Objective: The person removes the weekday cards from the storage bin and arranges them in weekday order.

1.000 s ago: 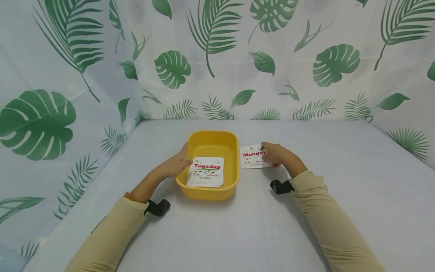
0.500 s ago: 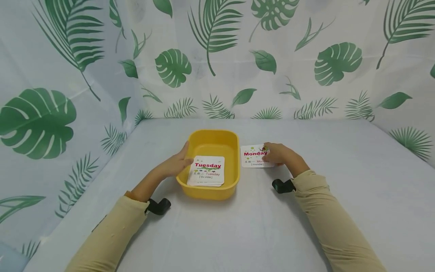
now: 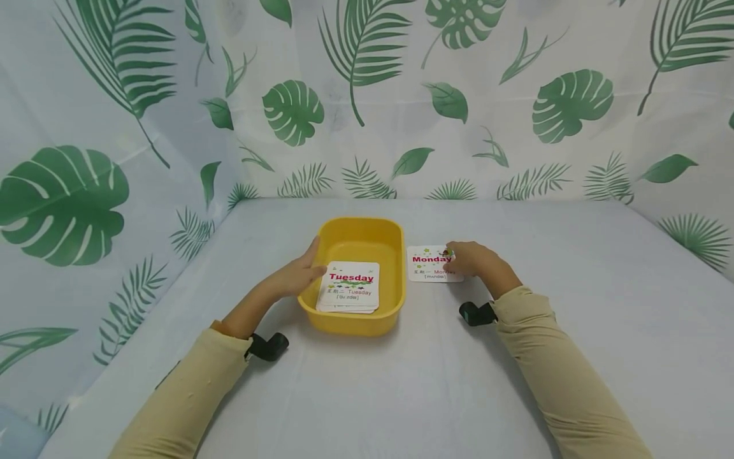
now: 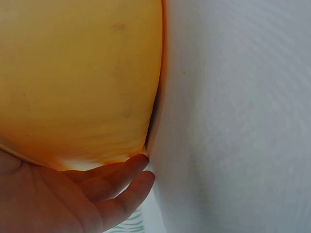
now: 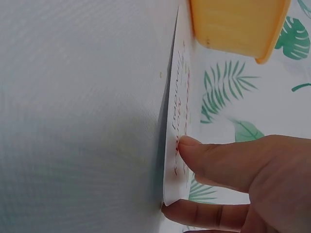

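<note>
A yellow plastic basin (image 3: 360, 328) stands on the table, and a small stack of flashcards lies in its near part, a "Tuesday" card (image 3: 350, 290) on top. My left hand (image 3: 289, 279) holds the basin's left side, thumb over the rim and fingers (image 4: 119, 179) along the outer wall. Just right of the basin is a white "Monday" flashcard (image 3: 430, 261). My right hand (image 3: 473, 258) pinches that card's right edge; in the right wrist view the thumb is on its printed face and a finger is at its edge, partly under it. The card lies low, at the tabletop.
A white cloth covers the table (image 3: 367, 395). Leaf-patterned curtains (image 3: 367, 102) rise behind it and at both sides. A black wrist device (image 3: 269, 347) sits under the left forearm, and another black wrist device (image 3: 477, 314) under the right.
The "Monday" card has come down slightly and lies flatter, with my right hand still at its edge. My left hand stays on the basin. The view has tilted a little.
</note>
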Tool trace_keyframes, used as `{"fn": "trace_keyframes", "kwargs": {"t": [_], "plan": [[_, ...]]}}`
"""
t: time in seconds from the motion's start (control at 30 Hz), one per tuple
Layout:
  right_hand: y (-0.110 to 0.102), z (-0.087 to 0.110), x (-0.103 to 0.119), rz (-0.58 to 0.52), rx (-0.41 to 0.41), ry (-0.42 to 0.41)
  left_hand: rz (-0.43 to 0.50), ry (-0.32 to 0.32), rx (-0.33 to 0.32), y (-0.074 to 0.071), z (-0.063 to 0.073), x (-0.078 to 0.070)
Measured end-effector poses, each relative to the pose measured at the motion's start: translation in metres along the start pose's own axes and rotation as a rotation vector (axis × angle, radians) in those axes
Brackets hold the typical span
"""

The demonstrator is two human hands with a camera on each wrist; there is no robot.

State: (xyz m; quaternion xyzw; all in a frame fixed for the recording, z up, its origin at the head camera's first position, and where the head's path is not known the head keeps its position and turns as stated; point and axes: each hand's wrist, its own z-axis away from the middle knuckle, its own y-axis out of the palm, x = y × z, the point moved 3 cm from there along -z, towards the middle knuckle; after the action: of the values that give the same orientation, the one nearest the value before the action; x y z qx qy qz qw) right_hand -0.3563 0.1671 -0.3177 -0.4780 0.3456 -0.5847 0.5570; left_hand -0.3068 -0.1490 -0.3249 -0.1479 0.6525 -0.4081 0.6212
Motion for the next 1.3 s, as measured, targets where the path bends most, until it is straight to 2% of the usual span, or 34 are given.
{"fn": "trace_keyframes", "kwargs": {"t": [0.5,0.87,1.13,1.3], "plan": [[0.0,0.003,0.003,0.002,0.013,0.028,-0.009,-0.02,-0.003,0.0,0.0,-0.003],[-0.002,0.002,0.006,0.028,0.001,-0.006,0.005,-0.033,-0.004,0.0,0.0,-0.001],[-0.01,0.007,0.018,0.032,-0.057,-0.069,0.007,-0.048,-0.003,0.0,-0.001,-0.002],[-0.013,0.013,0.035,0.05,-0.141,-0.134,0.01,-0.047,-0.004,-0.001,0.0,-0.003]]}}
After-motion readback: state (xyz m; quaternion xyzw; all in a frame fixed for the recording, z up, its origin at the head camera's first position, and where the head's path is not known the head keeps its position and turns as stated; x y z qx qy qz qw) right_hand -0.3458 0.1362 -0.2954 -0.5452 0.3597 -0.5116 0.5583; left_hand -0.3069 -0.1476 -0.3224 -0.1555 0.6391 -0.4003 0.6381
